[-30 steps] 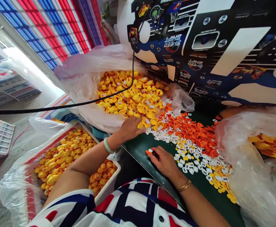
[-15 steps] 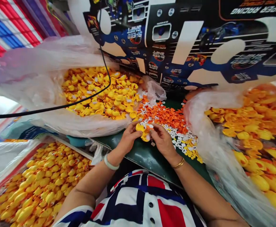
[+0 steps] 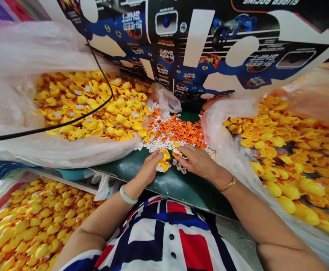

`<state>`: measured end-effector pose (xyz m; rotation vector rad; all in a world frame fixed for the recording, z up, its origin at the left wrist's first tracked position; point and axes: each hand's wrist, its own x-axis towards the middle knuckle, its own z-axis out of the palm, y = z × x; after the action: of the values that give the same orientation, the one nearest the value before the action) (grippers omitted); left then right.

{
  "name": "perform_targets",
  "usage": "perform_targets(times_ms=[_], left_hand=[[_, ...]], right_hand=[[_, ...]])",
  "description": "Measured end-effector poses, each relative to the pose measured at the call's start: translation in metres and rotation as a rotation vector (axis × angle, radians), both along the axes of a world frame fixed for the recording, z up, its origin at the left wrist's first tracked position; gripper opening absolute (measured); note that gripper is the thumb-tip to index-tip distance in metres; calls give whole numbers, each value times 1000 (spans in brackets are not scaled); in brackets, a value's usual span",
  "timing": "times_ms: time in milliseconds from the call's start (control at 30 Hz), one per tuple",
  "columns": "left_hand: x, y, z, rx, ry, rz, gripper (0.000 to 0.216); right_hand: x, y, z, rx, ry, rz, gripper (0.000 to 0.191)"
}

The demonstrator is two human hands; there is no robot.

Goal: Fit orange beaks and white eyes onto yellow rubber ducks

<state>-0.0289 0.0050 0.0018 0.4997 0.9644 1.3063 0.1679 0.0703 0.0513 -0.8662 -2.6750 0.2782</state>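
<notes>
Surface: dark green curved work bench, seen from above; a button-front shirt with navy, red and white blocks sits at its near edge.

Backdrop: flat navy printed cardboard packaging sheet with racing graphics and pale panels, upright behind the bench.

Left hand: closed around a small yellow rubber duck, fingers curled over its top; pale green bangle on the wrist.

Right hand: fingers extended and spread, tips just beside the duck and near a small orange plastic piece; whether they pinch anything, cannot tell. Thin gold bracelet on the wrist.

Duck position: between the hands, just above the bench, tilted, with a small white piece at its lower edge.

Bench pile: loose orange plastic pieces mixed with small white pieces, just beyond the hands.

Left bag: clear plastic bag of yellow ducks, crossed by a black cable.

Right bag: clear plastic bag of yellow and orange ducks.

Lower left: heap of yellow ducks, beside a teal plastic bowl.
</notes>
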Motion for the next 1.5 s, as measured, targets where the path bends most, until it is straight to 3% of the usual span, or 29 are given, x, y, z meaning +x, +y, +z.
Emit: perform_targets(times_ms=[100,233,500,667,900,1000,1167,1300,1400,1500], left_hand=[[6,-1,-3,33,42,-52,42],[13,-1,-3,36,57,-84,40],[16,-6,2,-28,39,-79,39],[15,-11,5,-39,54,-91,34],[9,-47,3,-109,-160,-442,44],[5,-57,-2,-121,-236,-497,48],[-2,-49,2,-69,-209,-357,54],[-9,-31,9,-9,-166,-153,56],[-12,-24,10,33,-183,-130,49],[-15,-21,10,47,-240,-147,45]], right_hand=[[-1,-5,9,55,-173,17,21],[-6,-12,11,25,-233,42,15],[-2,-21,-21,-142,-13,58,27],[3,-29,-31,-133,147,77,36],[14,-68,-53,-157,269,115,42],[12,-79,-55,-195,335,111,40],[4,-46,-37,-363,358,60,29],[-11,-3,-30,-172,61,-149,24],[-25,13,-33,-62,-262,-176,24],[-36,19,-38,-44,-349,-178,22]])
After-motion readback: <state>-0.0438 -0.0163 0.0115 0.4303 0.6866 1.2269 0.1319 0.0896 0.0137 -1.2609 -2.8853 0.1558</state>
